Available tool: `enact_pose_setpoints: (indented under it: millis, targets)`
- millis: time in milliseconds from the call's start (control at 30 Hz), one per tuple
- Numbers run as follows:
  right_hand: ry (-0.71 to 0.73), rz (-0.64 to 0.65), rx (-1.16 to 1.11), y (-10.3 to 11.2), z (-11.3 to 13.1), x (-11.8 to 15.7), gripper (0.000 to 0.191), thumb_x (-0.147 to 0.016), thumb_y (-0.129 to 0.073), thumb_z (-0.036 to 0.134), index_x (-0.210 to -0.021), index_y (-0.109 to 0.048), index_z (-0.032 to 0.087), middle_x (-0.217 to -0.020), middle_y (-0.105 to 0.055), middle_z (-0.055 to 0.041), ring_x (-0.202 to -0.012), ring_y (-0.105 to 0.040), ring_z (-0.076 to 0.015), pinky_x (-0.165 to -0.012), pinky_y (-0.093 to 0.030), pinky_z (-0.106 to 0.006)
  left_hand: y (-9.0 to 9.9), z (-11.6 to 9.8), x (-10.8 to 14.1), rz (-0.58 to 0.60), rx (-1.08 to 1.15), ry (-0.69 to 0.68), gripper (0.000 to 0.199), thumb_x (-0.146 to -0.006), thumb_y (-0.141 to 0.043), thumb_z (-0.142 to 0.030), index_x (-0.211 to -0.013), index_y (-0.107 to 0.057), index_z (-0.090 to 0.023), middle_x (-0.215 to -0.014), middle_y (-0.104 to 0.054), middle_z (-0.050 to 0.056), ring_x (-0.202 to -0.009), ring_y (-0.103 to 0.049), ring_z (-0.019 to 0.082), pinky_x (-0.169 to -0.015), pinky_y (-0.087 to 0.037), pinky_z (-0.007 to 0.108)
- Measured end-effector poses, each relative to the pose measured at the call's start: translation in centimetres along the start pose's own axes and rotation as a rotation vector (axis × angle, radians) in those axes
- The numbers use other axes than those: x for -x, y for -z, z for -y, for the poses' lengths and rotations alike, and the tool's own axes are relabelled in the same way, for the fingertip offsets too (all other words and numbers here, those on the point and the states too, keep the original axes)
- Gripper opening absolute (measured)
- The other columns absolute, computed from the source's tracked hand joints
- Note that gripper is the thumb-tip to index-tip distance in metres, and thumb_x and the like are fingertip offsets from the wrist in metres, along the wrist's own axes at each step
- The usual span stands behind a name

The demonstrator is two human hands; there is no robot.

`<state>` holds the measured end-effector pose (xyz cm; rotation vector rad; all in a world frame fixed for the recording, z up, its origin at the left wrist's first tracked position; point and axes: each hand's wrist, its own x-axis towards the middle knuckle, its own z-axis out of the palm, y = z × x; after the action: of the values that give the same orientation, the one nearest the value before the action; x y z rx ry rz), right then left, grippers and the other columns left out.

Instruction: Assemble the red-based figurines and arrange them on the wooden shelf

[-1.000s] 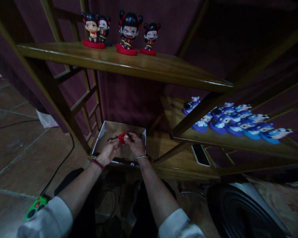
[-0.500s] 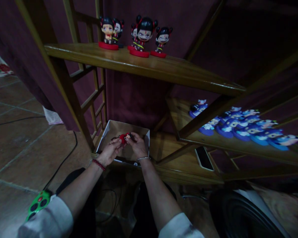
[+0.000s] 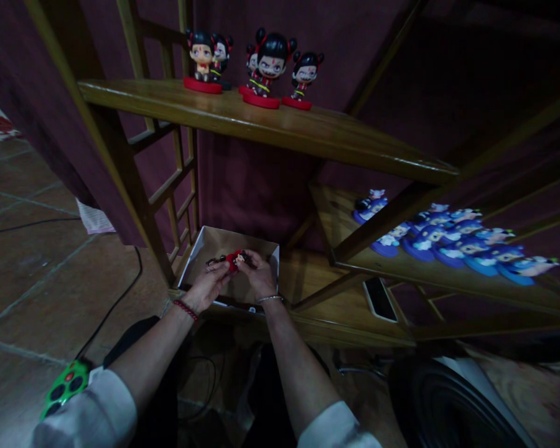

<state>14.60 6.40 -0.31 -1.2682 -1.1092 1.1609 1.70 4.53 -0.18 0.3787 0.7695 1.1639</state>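
Under a shelf (image 3: 345,140) of figures (image 3: 270,59), over a box (image 3: 245,239), gripping a red toy (image 3: 232,261) between left fingers (image 3: 218,272) and right fingers (image 3: 253,264).

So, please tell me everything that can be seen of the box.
The box is rectangular and shallow, with white edges and a brown inside; it looks like cardboard. Its top is open, and it sits upright on the low shelf, at the left end. The left hand and right hand hold small figures over or in it, hiding part of its floor; whether they touch it is unclear.
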Motion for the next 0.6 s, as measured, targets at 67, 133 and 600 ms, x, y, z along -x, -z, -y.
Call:
enact_pose_setpoints:
  millis: [67, 133, 600]
  targets:
    - [0.01, 0.01, 0.01, 0.1, -0.3, -0.1, 0.035, -0.06, -0.066, 0.028, -0.093, -0.058, 0.019, -0.089, -0.066, -0.0009, -0.083, -0.061, -0.0143, -0.082, -0.047, -0.031, -0.1, -0.1, 0.1, -0.008, 0.002, 0.004, 0.005, -0.072, -0.06, -0.01, -0.072, -0.065, -0.01, -0.08, -0.068, 0.005, -0.08, -0.062, 0.013, -0.09, -0.045, 0.03]
    - [0.032, 0.024, 0.023, 0.2, -0.6, -0.1, 0.034, -0.062, -0.065, 0.028, -0.094, -0.057, 0.02, -0.089, -0.066, -0.0007, -0.083, -0.061, -0.0143, -0.081, -0.047, -0.03, -0.2, -0.2, 0.1, -0.023, 0.018, 0.005, 0.008, -0.073, -0.056, -0.008, -0.071, -0.064, -0.01, -0.079, -0.068, 0.006, -0.081, -0.061, 0.014, -0.089, -0.046, 0.032]
    - [0.171, 0.076, 0.587, 0.7, -0.5, 0.3, 0.027, -0.073, -0.055, 0.018, -0.1, -0.058, 0.023, -0.093, -0.066, 0.0005, -0.078, -0.061, -0.0111, -0.076, -0.048, -0.024, 0.2, 1.4, -1.3, -0.156, -0.218, 0.05, 0.016, -0.078, -0.046, -0.005, -0.066, -0.055, -0.012, -0.07, -0.062, 0.002, -0.068, -0.059, 0.01, -0.075, -0.052, 0.031]
